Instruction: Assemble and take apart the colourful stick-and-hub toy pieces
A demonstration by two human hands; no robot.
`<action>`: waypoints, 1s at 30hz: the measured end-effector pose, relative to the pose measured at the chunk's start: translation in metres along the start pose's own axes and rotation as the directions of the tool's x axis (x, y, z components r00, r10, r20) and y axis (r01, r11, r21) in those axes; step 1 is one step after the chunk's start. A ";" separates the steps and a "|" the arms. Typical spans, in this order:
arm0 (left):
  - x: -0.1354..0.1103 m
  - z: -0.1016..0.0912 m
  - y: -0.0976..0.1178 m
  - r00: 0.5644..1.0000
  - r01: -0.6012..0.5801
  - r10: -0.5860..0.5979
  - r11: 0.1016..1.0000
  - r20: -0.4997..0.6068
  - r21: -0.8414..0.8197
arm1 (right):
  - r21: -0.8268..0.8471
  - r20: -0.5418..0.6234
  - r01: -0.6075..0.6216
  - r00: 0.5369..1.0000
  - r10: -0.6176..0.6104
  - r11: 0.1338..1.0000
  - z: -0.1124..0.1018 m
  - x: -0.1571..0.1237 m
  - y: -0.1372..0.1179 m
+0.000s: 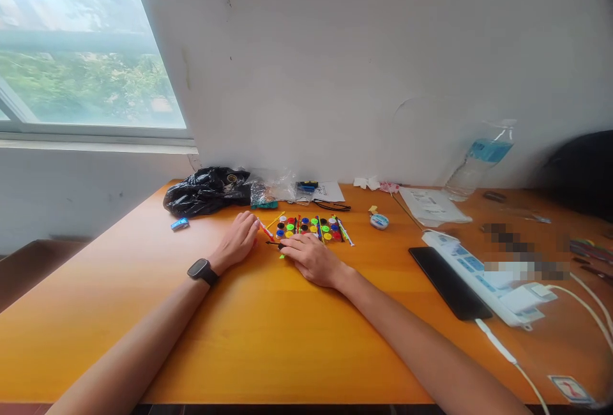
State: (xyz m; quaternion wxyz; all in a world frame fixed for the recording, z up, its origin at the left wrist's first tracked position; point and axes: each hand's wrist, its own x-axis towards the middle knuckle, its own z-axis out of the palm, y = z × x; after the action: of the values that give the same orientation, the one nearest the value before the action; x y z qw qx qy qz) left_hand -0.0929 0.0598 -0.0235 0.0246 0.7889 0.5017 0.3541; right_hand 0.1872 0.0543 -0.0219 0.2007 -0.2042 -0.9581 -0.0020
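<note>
My left hand [239,241], with a black watch [202,271] on its wrist, rests on the orange table [268,332] and pinches a thin red and white stick [265,230]. My right hand [312,259] lies palm down just right of it, fingers curled over a small black piece [276,244]; a bit of green shows under it. Right behind both hands lies a cluster of small coloured round pieces [311,228] in red, blue, green, yellow and black, with several thin coloured sticks [345,233] across and beside them.
A black plastic bag [205,190] and clear wrappers lie by the wall. A small blue object [179,224] sits to the left. To the right are a round tape reel [378,221], papers [431,205], a water bottle [479,159], a dark phone [449,282] and a white power strip [483,278] with cables.
</note>
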 end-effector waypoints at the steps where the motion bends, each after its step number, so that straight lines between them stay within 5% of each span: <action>1: 0.001 0.003 0.000 1.000 -0.017 0.016 1.000 0.003 0.016 | 0.003 -0.003 -0.005 1.000 0.005 1.000 0.000 0.000 0.000; 13: 0.004 0.010 0.002 0.990 -0.099 0.094 0.994 0.102 0.051 | 0.075 -0.057 -0.039 0.997 0.043 0.996 -0.002 0.002 -0.001; 30: -0.002 0.007 -0.005 0.999 0.041 -0.042 0.998 0.013 0.049 | 0.083 -0.038 -0.061 0.997 0.064 0.995 -0.003 -0.001 -0.001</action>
State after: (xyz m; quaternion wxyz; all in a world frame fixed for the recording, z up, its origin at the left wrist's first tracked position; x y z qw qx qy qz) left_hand -0.0929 0.0623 -0.0320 0.0162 0.7812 0.5261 0.3357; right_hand 0.1887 0.0526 -0.0195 0.2284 -0.2255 -0.9463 0.0393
